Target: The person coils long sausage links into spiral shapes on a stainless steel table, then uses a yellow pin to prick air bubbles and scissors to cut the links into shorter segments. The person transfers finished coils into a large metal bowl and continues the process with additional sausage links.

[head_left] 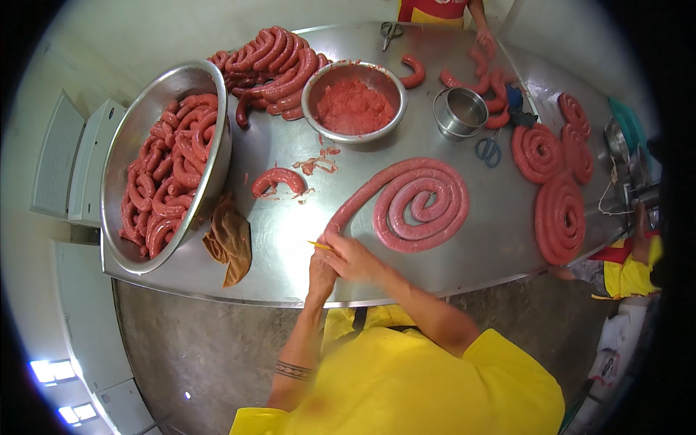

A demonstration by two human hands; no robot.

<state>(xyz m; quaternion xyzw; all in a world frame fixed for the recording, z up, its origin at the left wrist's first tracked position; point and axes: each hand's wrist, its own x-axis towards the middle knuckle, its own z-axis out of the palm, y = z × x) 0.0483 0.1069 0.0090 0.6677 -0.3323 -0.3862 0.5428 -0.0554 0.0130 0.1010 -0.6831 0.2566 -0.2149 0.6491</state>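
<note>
A long pale-pink sausage lies in a loose spiral (453, 199) on the steel table (283, 225), its tail running down to my hands near the front edge. My left hand (322, 270) is closed at the end of that tail, partly hidden behind my right hand (350, 257). The fingers of my right hand are closed around a thin yellow object (315, 245) against the sausage; its exact kind is too small to tell. A brown cloth (230, 243) and a short curved sausage (283, 179) with scraps lie to my left.
A large basin (167, 174) of sausages, a pile (275, 58), a bowl of red mince (354, 101), a pot (460, 112), scissors (391, 32) and several coils (560, 221) occupy the table. Co-workers stand at the far side (431, 11) and the right (627, 275).
</note>
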